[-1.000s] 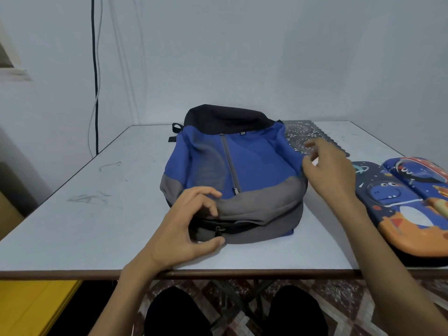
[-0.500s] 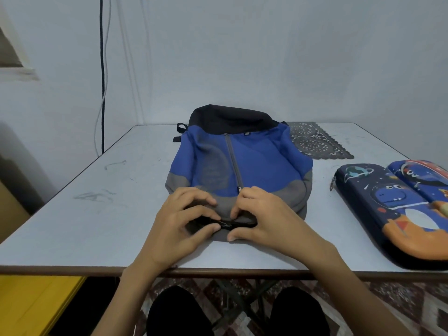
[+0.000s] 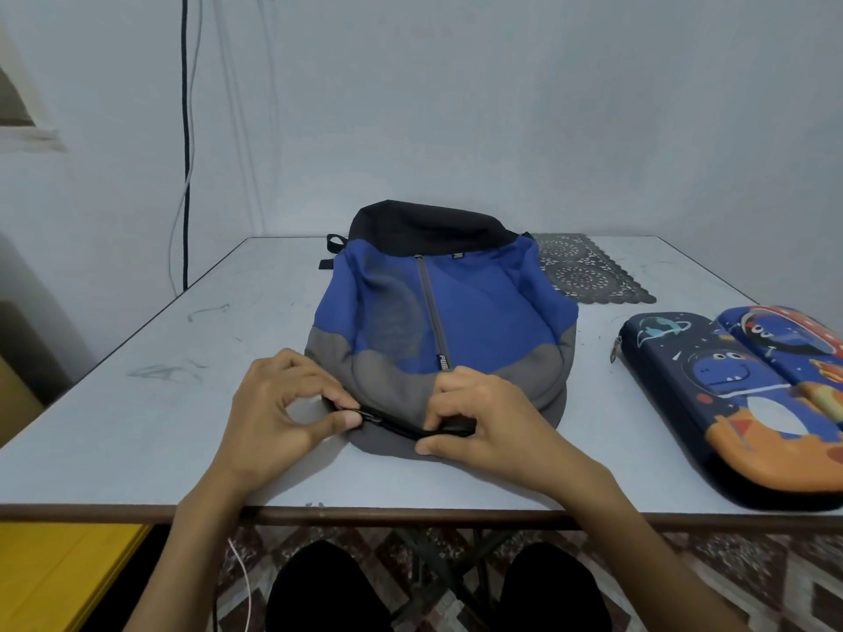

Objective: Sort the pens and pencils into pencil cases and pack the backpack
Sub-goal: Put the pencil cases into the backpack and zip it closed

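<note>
The backpack (image 3: 479, 321) lies flat in the middle of the worktop (image 3: 137, 417), its black end toward the wall and its grey end toward me. My left grip (image 3: 278, 412) is curled at the bag's near left corner, thumb and forefinger pinched on the black zip (image 3: 401, 427) that runs along the near edge. My right grip (image 3: 492, 421) is curled too, and it pinches the same zip further to the right, fingers on top and thumb low against the grey cloth. The heels of both hands sit near the worktop's front edge. I cannot tell whether the zip is done up or parted under my fingers.

Off to the right, well apart from the bag, a dinosaur case (image 3: 739, 403) lies flat with its zip pull at the far left corner. A second case (image 3: 793, 344) lies just beside it, touching it and partly cut off by the frame edge. A dark lace mat (image 3: 588, 271) lies behind them, by the bag's far right corner. A black cable (image 3: 185, 130) hangs down the wall on the left
</note>
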Demonstrator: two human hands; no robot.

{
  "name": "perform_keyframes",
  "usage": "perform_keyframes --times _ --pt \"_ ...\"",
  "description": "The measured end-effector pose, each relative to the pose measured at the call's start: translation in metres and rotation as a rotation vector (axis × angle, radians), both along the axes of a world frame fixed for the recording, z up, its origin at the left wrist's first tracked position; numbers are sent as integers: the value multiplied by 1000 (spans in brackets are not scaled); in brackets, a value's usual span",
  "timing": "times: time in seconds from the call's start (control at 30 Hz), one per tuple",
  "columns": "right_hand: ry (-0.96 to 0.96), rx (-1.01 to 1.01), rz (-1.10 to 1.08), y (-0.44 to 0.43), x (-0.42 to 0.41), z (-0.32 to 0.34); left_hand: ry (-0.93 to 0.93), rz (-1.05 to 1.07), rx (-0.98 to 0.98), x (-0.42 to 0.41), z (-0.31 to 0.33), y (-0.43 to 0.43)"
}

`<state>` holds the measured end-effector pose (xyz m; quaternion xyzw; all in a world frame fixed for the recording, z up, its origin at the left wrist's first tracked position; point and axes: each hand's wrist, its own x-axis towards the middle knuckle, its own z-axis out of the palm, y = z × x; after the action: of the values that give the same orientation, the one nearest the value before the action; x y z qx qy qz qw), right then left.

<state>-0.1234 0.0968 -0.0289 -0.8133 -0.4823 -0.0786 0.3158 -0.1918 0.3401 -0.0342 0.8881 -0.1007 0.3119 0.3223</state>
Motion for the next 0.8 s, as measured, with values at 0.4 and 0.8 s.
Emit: perform_keyframes --times 0.4,0.8 --pt "25 9 121 -1 -1 -7 326 614 -90 58 11 59" --pt "130 -120 193 -7 7 16 272 616 -22 81 -4 45"
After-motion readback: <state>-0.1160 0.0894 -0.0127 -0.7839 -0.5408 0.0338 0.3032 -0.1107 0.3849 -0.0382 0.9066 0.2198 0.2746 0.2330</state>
